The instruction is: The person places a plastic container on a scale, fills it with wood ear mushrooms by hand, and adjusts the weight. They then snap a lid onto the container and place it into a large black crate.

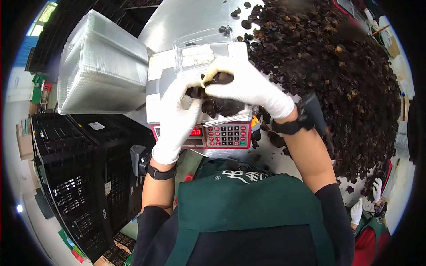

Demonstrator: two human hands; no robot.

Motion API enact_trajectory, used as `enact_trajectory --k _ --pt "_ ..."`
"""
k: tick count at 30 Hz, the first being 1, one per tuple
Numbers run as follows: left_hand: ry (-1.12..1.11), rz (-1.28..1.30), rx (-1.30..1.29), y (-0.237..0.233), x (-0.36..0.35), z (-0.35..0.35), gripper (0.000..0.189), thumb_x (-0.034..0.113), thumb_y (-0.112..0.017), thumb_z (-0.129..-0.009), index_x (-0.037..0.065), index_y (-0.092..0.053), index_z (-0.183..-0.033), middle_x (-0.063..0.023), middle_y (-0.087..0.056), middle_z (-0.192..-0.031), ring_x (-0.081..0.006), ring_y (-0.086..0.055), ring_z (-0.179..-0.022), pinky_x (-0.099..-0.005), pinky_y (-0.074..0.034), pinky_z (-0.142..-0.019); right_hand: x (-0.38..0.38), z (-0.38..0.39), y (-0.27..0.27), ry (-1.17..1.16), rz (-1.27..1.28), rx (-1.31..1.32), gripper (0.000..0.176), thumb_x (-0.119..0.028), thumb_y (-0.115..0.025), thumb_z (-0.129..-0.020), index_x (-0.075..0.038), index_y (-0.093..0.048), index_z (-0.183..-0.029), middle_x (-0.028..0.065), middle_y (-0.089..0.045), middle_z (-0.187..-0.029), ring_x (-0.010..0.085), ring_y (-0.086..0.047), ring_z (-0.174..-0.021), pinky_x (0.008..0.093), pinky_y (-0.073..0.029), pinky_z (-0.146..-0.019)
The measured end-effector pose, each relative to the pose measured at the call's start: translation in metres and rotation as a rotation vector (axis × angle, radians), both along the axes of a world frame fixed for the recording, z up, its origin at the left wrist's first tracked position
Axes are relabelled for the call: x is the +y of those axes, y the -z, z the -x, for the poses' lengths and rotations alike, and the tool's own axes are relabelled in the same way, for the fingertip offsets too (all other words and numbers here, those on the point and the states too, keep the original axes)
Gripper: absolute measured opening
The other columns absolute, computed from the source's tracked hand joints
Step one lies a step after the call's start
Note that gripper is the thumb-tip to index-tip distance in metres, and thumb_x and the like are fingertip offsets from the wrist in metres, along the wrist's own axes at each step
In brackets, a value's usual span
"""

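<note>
In the head view both hands wear white gloves and meet above a digital scale (154, 104) with a red keypad panel. My left hand (176, 119) is closed on a dark wood ear mushroom (195, 92). My right hand (244, 84) curls its thumb and fingers around another dark wood ear piece (222, 78), close to the left fingertips. Just below the hands, more wood ears (226, 107) lie on the scale. An open clear plastic box (177, 54) rests at the back of the scale, behind the fingers. Part of the scale's red display is hidden by my left hand.
A large heap of wood ears (328, 75) covers the metal table (171, 22) on the right. Nested clear plastic containers (104, 66) stand at the left. Black crates (84, 177) are stacked below them. Another person's gloved hands (356, 212) show at the lower right.
</note>
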State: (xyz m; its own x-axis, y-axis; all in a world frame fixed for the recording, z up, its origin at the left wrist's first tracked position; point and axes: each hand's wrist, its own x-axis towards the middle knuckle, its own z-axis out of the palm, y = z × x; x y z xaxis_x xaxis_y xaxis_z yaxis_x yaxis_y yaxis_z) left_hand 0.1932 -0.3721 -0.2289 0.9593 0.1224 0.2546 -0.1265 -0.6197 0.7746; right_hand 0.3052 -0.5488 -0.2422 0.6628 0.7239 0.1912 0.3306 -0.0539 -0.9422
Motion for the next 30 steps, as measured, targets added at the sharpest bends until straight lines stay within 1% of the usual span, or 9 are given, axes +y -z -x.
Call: enact_trajectory --k 2,3,7,12,16,17,18,22,30 --pt "-0.094 -0.195 -0.044 0.003 0.006 0.008 0.031 -0.004 -0.073 -0.080 0.002 -0.066 -0.110 -0.0045 -0.069 -0.097 -0.0113 -0.062 -0.093 -0.0268 -0.049 -0.088 0.001 0.003 0.015 0.007 0.129 -0.433 0.044 -0.029 -0.079 -0.074 -0.007 -0.069 -0.110 0.0119 -0.067 -0.108 0.0294 -0.061 -0.106 0.0417 -0.049 -0.093" --pt "-0.138 -0.292 -0.065 0.004 0.008 0.011 0.029 -0.006 -0.073 -0.080 0.002 -0.066 -0.107 -0.0046 -0.069 -0.097 -0.0113 -0.062 -0.091 -0.0265 -0.049 -0.088 -0.002 0.009 0.015 0.015 0.193 -0.445 0.056 -0.031 -0.078 -0.071 -0.009 -0.064 -0.121 0.0142 -0.060 -0.126 0.0343 -0.053 -0.119 0.0464 -0.042 -0.103" --pt "-0.183 0.005 -0.043 0.013 0.012 0.017 0.029 -0.003 -0.077 -0.079 0.003 -0.067 -0.106 -0.0042 -0.067 -0.097 -0.0121 -0.060 -0.089 -0.0277 -0.049 -0.084 -0.011 0.021 0.000 0.119 0.088 -0.391 0.064 -0.027 -0.079 -0.072 -0.011 -0.060 -0.131 0.0143 -0.053 -0.135 0.0349 -0.053 -0.120 0.0460 -0.040 -0.107" --pt "-0.117 -0.039 -0.021 0.004 0.004 0.021 0.033 0.004 -0.082 -0.077 0.003 -0.070 -0.108 -0.0047 -0.066 -0.096 -0.0144 -0.060 -0.088 -0.0285 -0.049 -0.083 -0.015 0.038 -0.017 0.198 -0.004 -0.443 0.053 -0.018 -0.078 -0.075 -0.012 -0.065 -0.127 0.0122 -0.060 -0.129 0.0321 -0.057 -0.116 0.0424 -0.044 -0.102" --pt "-0.073 -0.086 -0.064 0.001 -0.004 0.023 0.036 0.006 -0.083 -0.078 0.002 -0.071 -0.112 -0.0100 -0.070 -0.100 -0.0201 -0.064 -0.093 -0.0316 -0.050 -0.085 -0.005 0.050 0.000 0.249 -0.092 -0.397 0.031 -0.018 -0.070 -0.086 -0.007 -0.069 -0.114 0.0107 -0.069 -0.100 0.0297 -0.063 -0.097 0.0397 -0.050 -0.088" --pt "-0.052 -0.306 -0.089 0.007 0.006 0.022 0.036 0.004 -0.081 -0.081 0.001 -0.070 -0.115 -0.0113 -0.072 -0.100 -0.0190 -0.066 -0.092 -0.0320 -0.051 -0.085 -0.007 0.053 -0.005 0.245 0.060 -0.395 0.029 -0.019 -0.069 -0.087 -0.007 -0.069 -0.113 0.0106 -0.067 -0.101 0.0296 -0.063 -0.096 0.0404 -0.049 -0.088" --pt "-0.105 -0.194 -0.043 0.012 0.003 0.020 0.029 0.002 -0.082 -0.077 0.001 -0.073 -0.105 -0.0142 -0.068 -0.100 -0.0265 -0.062 -0.093 -0.0377 -0.049 -0.084 -0.009 0.057 -0.002 0.299 0.038 -0.436 0.028 -0.019 -0.068 -0.087 -0.008 -0.068 -0.113 0.0092 -0.066 -0.103 0.0286 -0.061 -0.098 0.0395 -0.048 -0.088" --pt "-0.075 -0.020 0.030 0.022 0.009 0.014 0.022 -0.002 -0.072 -0.087 0.000 -0.072 -0.110 -0.0039 -0.071 -0.086 -0.0110 -0.059 -0.078 -0.0257 -0.045 -0.073 -0.040 0.079 0.004 0.511 0.012 -0.508 0.029 -0.019 -0.069 -0.085 -0.010 -0.068 -0.113 0.0056 -0.063 -0.107 0.0267 -0.058 -0.100 0.0391 -0.046 -0.088" --pt "-0.050 -0.202 -0.076 0.029 0.007 0.006 0.010 0.002 -0.070 -0.091 -0.003 -0.072 -0.100 -0.0030 -0.066 -0.077 -0.0093 -0.055 -0.065 -0.0240 -0.045 -0.063 -0.196 0.109 0.105 1.097 0.433 -0.407 0.016 -0.010 -0.069 -0.082 -0.009 -0.072 -0.098 0.0067 -0.066 -0.098 0.0278 -0.061 -0.095 0.0402 -0.050 -0.086"
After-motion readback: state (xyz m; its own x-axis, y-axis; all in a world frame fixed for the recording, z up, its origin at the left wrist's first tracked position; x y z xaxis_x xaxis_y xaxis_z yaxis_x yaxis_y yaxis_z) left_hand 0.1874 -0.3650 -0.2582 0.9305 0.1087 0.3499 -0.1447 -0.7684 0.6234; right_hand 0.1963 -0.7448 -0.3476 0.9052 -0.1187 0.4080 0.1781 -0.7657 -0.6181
